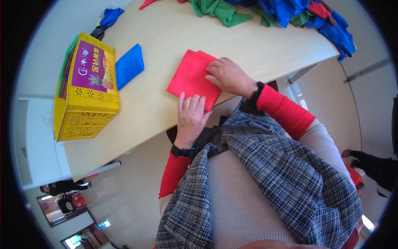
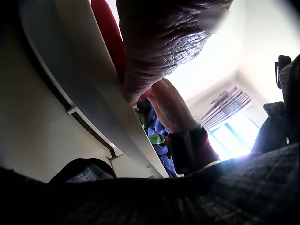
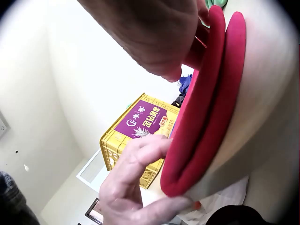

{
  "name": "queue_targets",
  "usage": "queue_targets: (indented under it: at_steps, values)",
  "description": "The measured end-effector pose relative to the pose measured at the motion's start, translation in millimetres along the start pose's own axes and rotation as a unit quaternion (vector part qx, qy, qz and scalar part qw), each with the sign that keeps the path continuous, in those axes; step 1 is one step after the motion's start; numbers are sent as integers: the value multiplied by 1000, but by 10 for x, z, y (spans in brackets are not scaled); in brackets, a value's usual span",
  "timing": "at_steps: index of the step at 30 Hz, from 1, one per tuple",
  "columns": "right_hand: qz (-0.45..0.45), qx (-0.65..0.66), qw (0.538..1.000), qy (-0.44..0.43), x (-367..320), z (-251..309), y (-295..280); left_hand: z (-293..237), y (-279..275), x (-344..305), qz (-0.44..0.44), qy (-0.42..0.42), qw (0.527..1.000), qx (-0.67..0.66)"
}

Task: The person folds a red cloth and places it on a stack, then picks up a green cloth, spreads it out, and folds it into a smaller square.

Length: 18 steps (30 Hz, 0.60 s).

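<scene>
A folded red cloth (image 1: 192,70) lies on the table near its front edge. My left hand (image 1: 191,112) grips the cloth's near edge, fingers on top. In the right wrist view the left hand (image 3: 136,183) has its thumb under the thick folded layers of the red cloth (image 3: 211,108). My right hand (image 1: 232,76) rests on the cloth's right side, thumb and fingers spread over its top. The left wrist view shows the right hand (image 2: 171,105) beyond the left hand (image 2: 159,42), which hides most of the cloth.
A yellow crate (image 1: 89,120) with a pineapple label stands at the left of the table (image 1: 153,108), holding folded cloths. A folded blue cloth (image 1: 130,65) leans against it. Loose blue, green and red cloths (image 1: 286,12) are heaped at the far right. People stand in the background.
</scene>
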State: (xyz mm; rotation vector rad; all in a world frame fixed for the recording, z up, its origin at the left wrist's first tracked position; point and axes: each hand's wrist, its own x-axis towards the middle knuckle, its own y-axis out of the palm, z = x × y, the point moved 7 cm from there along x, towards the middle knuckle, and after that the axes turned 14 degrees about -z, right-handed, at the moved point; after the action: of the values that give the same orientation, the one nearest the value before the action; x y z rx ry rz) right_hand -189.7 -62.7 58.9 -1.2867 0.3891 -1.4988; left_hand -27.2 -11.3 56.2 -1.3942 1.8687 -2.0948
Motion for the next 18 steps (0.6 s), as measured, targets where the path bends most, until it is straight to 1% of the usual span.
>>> queue_targets:
  at_steps: [3,4,7,8,11,12,15,16,18]
  values:
    - [55,13,998,24,198,-15,110,-160,45,49,-14,12,999,-30]
    - [54,13,998,21,219,27,114,-137,52,45,-16,12,999,-28]
    - [-28,-29,999,6,177,185,23,-63,88,15,-45,-9,996,-83]
    - [-27,-28,999,7,155,209,54,-16,111,36,-44,-10,995,-83]
    - [-79,-89,993,6,32,247,201,295,148,225,-71,-50,996,-23]
    - [-78,-87,993,7,2,232,260,341,197,269,-69,-50,996,-23]
    - [-30,-111,993,42,-53,68,379,505,411,408,-22,-50,998,19]
    - [-30,-109,993,40,-71,37,389,539,459,428,-22,-51,998,21]
    - [-24,-106,993,49,-98,29,382,599,628,393,15,-71,997,13]
